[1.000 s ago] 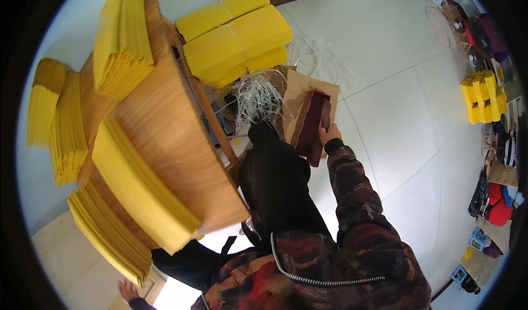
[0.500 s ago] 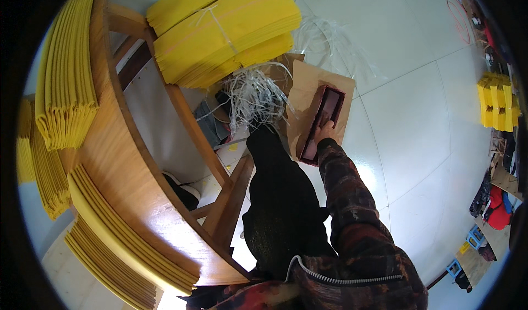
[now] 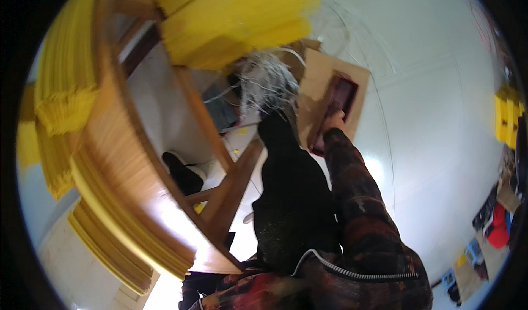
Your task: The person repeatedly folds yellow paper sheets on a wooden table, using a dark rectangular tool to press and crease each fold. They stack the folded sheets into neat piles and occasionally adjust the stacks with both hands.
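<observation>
My right hand (image 3: 334, 123) reaches down to a long, narrow dark red box (image 3: 346, 92) with an open top. Its fingers dip inside, blurred and partly hidden by the box wall, so whether they hold anything cannot be made out. Under the box is a flat sheet of brown cardboard (image 3: 317, 70). Beside it, on the left, lies a tangled heap of clear plastic strapping (image 3: 269, 84). My left hand is out of sight.
Left of me stands a wooden table (image 3: 129, 161) bearing several stacks of folded yellow sheets (image 3: 66, 62). Larger yellow bundles (image 3: 236, 24) sit beyond the heap. A wooden leg brace (image 3: 236, 183) and a shoe (image 3: 184, 173) are near my legs. Yellow stacks (image 3: 506, 117) stand far right.
The whole view has shifted and blurred, with the box and hand now slightly higher and farther right in it. My right hand stays at the box.
</observation>
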Available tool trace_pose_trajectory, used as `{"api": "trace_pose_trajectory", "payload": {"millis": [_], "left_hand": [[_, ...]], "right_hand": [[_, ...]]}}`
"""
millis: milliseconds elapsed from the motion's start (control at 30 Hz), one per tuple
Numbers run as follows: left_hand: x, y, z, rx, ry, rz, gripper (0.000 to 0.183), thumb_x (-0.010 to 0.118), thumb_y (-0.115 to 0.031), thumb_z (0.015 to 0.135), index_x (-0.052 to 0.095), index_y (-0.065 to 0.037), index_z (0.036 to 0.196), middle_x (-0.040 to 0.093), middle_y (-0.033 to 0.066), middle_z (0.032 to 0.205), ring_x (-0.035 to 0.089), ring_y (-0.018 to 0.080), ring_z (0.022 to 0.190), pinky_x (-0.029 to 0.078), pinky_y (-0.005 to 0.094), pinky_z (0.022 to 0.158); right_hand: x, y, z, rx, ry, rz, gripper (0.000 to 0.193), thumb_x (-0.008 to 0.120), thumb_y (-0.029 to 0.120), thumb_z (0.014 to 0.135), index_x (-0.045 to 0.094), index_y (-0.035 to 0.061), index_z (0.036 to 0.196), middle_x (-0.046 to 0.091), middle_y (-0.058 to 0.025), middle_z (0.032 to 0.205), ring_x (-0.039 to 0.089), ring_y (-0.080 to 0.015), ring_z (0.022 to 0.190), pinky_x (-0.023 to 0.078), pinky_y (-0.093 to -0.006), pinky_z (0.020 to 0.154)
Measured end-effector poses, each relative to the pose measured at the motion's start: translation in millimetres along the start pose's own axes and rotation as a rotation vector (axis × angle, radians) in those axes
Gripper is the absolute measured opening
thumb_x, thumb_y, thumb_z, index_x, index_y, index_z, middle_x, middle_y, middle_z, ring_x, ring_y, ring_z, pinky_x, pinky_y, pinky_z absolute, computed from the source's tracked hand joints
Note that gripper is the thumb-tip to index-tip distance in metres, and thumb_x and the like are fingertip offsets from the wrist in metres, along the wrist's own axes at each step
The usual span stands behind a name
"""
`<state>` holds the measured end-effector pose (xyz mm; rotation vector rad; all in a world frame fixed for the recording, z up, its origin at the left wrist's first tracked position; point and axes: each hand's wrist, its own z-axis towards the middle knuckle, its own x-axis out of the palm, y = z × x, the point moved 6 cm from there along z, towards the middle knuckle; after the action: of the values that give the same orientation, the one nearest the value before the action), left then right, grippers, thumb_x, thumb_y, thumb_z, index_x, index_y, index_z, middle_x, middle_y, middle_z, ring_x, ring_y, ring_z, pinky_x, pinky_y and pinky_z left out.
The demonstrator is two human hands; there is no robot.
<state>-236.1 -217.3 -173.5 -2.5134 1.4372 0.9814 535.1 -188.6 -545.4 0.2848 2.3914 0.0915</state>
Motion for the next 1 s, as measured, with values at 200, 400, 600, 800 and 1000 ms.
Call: {"api": "trace_pose_trajectory", "payload": {"millis": [200, 400, 600, 800, 1000], "left_hand": [[13, 25, -7, 0.393, -0.191, 0.355, 0.035, 0.049, -0.032, 0.087, 0.054, -0.011, 0.115, 0.064, 0.0090, 0.096, 0.060, 0.0226, 0.093, 0.048, 0.0329, 0.079], [-3, 21, 9, 0.192, -0.264, -0.081, 0.027, 0.066, -0.023, 0.065, 0.065, -0.005, 0.086, 0.066, 0.0154, 0.084, 0.063, 0.0325, 0.082, 0.050, 0.0398, 0.075], [-21, -17, -13, 0.179, -0.306, 0.053, 0.032, 0.065, -0.025, 0.068, 0.063, -0.003, 0.091, 0.064, 0.0197, 0.092, 0.061, 0.0345, 0.090, 0.049, 0.0410, 0.080], [-22, -31, -28, 0.313, -0.352, -0.092, 0.031, 0.061, -0.018, 0.069, 0.061, -0.004, 0.096, 0.063, 0.0195, 0.094, 0.060, 0.0350, 0.091, 0.048, 0.0418, 0.081], [-21, -25, -34, 0.391, -0.451, -0.264, 0.019, 0.052, -0.010, 0.073, 0.058, -0.004, 0.090, 0.063, 0.0201, 0.090, 0.060, 0.0367, 0.089, 0.048, 0.0434, 0.079]], "right_hand": [[-34, -1, 21, -0.475, -0.095, -0.122, 0.042, 0.048, 0.022, 0.083, 0.045, -0.0066, 0.114, 0.059, -0.0263, 0.102, 0.057, -0.0393, 0.097, 0.044, -0.0454, 0.084], [-127, -35, 9, -0.407, -0.049, 0.501, 0.033, 0.056, 0.022, 0.082, 0.050, -0.0035, 0.103, 0.062, -0.0181, 0.075, 0.063, -0.0320, 0.059, 0.049, -0.0392, 0.045], [-247, 80, -184, -0.586, 0.330, 1.102, 0.020, 0.054, 0.027, 0.086, 0.053, 0.0099, 0.097, 0.056, -0.0016, 0.070, 0.056, -0.0144, 0.061, 0.043, -0.0285, 0.047], [-225, 219, -483, -1.360, 0.486, 0.590, 0.033, 0.055, 0.020, 0.084, 0.054, 0.0000, 0.110, 0.058, -0.0026, 0.094, 0.054, -0.0125, 0.084, 0.043, -0.0239, 0.072], [-110, 260, -668, -1.824, 0.191, 0.127, 0.026, 0.056, 0.019, 0.079, 0.053, 0.0008, 0.097, 0.061, -0.0182, 0.085, 0.061, -0.0306, 0.079, 0.046, -0.0392, 0.070]]}}
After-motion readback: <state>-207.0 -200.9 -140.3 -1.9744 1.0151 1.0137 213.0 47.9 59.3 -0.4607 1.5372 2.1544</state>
